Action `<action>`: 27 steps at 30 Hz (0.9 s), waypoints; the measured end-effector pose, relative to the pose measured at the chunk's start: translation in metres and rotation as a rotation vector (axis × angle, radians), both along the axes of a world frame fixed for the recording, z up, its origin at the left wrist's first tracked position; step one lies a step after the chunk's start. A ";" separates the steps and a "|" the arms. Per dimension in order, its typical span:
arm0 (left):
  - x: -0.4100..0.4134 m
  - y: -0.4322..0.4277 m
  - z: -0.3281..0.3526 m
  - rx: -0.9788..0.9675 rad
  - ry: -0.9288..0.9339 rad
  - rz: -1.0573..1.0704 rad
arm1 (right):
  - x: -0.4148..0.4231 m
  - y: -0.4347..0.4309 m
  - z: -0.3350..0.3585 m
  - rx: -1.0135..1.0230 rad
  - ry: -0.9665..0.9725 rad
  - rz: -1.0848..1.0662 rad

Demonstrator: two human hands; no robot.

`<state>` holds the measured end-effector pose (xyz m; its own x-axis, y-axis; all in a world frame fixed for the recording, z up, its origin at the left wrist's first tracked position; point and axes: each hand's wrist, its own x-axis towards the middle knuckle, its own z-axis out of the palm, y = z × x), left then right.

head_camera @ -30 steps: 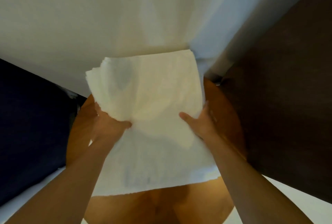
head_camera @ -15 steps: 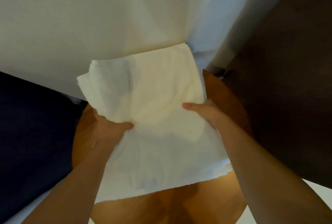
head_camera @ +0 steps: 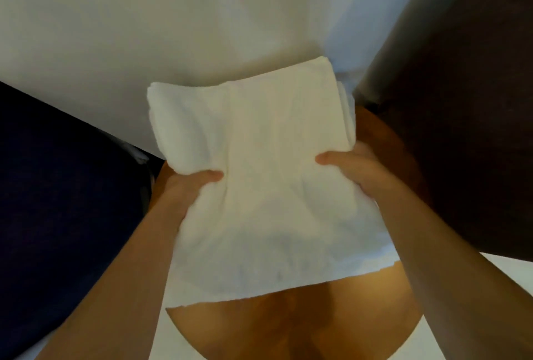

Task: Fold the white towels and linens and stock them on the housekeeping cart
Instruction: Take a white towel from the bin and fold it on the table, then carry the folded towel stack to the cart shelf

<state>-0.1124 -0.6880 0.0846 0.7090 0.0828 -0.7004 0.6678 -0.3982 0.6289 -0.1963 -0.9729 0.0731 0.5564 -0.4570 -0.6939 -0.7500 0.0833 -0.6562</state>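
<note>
A white towel (head_camera: 259, 157) fills the middle of the view, folded in layers, its far end stacked thick and its near end hanging loose over a round wooden table (head_camera: 302, 328). My left hand (head_camera: 187, 189) grips the towel's left edge with the thumb on top. My right hand (head_camera: 349, 166) grips the right edge the same way, thumb pressed into the cloth. The fingers of both hands are hidden under the towel. No housekeeping cart is in view.
A white wall (head_camera: 173, 27) rises right behind the table. A dark blue surface (head_camera: 57, 201) lies to the left, and a dark brown panel (head_camera: 461, 100) stands to the right. Pale floor (head_camera: 513, 267) shows at the lower right.
Both hands have lifted the towel's far part and carried it away from me toward the wall; my right hand has closed its grip on the right edge.
</note>
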 end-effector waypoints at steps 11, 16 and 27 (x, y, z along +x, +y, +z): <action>-0.052 0.023 0.079 -0.227 -0.049 -0.048 | -0.080 0.079 0.085 -0.305 -0.047 -0.035; -0.098 0.033 0.131 -0.299 -0.055 -0.154 | -0.139 0.085 0.149 -0.380 -0.098 -0.028; -0.278 -0.043 0.215 -0.347 -0.018 -0.345 | -0.359 0.031 0.243 -0.460 -0.087 -0.112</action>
